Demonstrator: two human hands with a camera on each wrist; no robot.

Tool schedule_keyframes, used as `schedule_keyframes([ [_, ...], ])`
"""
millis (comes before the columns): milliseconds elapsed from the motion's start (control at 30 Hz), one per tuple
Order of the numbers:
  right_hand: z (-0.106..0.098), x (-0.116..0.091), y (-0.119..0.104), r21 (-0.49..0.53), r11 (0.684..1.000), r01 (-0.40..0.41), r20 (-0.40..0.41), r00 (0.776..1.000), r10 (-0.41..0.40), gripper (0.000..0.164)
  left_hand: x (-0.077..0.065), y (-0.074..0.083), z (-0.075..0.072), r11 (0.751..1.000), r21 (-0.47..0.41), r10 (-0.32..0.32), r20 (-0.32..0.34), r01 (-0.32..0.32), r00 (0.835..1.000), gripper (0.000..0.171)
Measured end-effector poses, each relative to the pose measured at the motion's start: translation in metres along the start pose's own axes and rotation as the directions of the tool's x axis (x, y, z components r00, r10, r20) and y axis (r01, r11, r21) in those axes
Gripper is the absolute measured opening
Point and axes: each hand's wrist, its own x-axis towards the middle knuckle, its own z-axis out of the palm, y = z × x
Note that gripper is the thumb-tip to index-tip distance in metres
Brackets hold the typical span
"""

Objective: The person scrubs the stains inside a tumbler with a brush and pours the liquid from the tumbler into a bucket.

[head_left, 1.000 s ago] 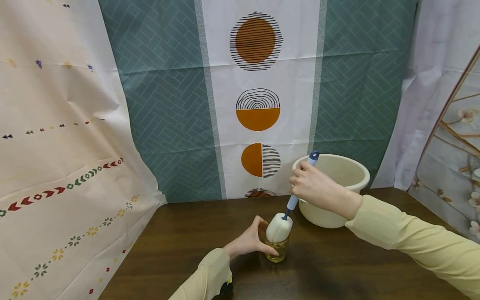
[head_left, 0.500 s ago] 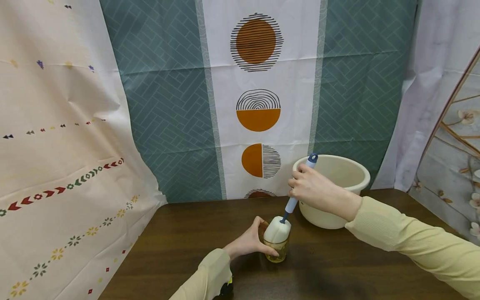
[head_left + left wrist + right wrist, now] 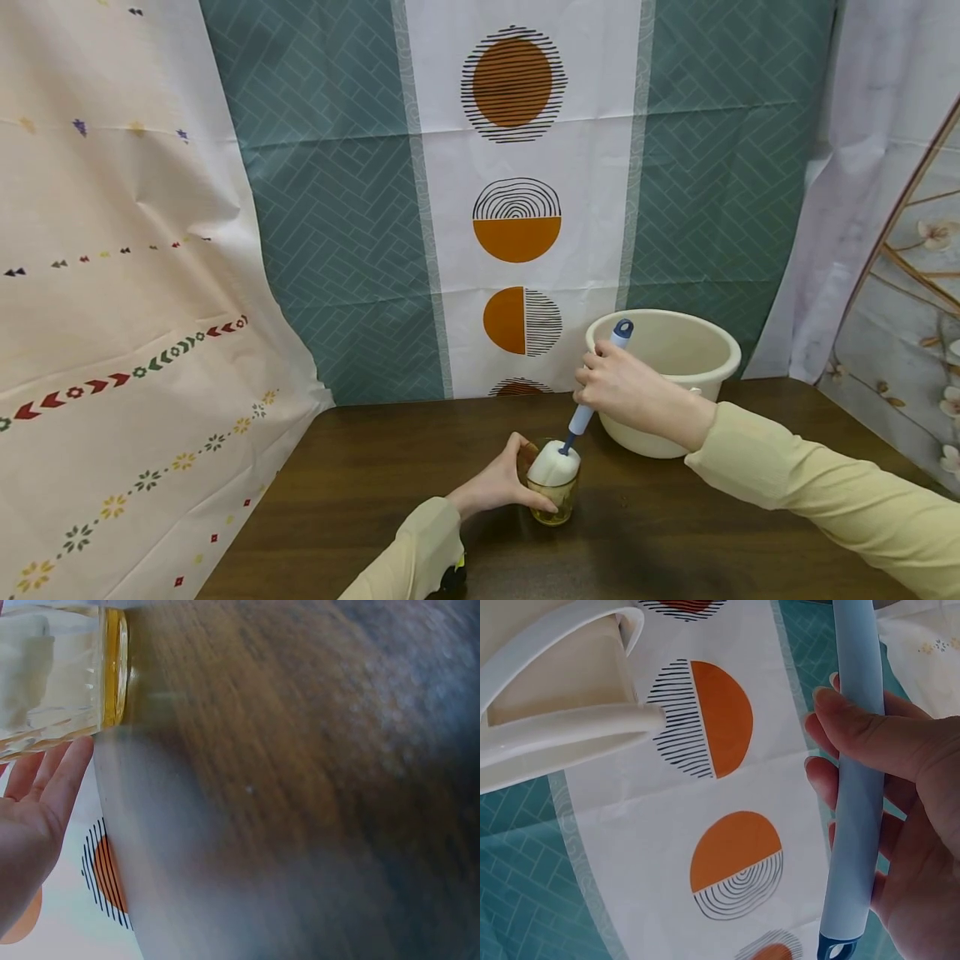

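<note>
A yellowish clear glass (image 3: 553,505) stands upright on the brown table, and my left hand (image 3: 501,482) holds it from the left, thumb in front and fingers behind. In the left wrist view the glass (image 3: 60,675) shows its thick amber base, with the fingers along its side. My right hand (image 3: 626,387) grips the pale blue handle (image 3: 581,419) of a sponge brush, as the right wrist view also shows with fingers wrapped round the handle (image 3: 859,802). The brush's white sponge head (image 3: 555,463) sits partly inside the glass, its upper part above the rim.
A cream plastic basin (image 3: 660,446) stands behind the right hand near the back of the table (image 3: 375,467). Patterned cloths hang at the back and both sides. A small black and yellow object (image 3: 452,577) shows under the left cuff.
The right hand has lowered the sponge brush, and its white head has sunk deeper into the glass and shifted slightly left. The left hand and glass stay in place.
</note>
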Motion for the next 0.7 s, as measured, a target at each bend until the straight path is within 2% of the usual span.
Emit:
schedule_keyframes([
  [167, 0.002, 0.001, -0.004, -0.017, 1.0, 0.009, 0.013, 1.0, -0.009, 0.015, 0.0, -0.001, 0.001, 1.0, -0.002, -0.003, -0.007, 0.003, 1.0, 0.066],
  [467, 0.001, 0.005, -0.009, -0.023, 0.999, 0.028, 0.101, 0.995, -0.026, 0.017, -0.001, 0.0, 0.0, 1.0, 0.02, 0.003, -0.017, -0.003, 1.0, 0.066],
  [700, 0.002, 0.005, -0.013, -0.019, 0.999, 0.039, 0.132, 0.991, -0.036, 0.014, -0.001, 0.0, 0.001, 1.0, 0.011, 0.009, -0.013, -0.009, 1.0, 0.065],
])
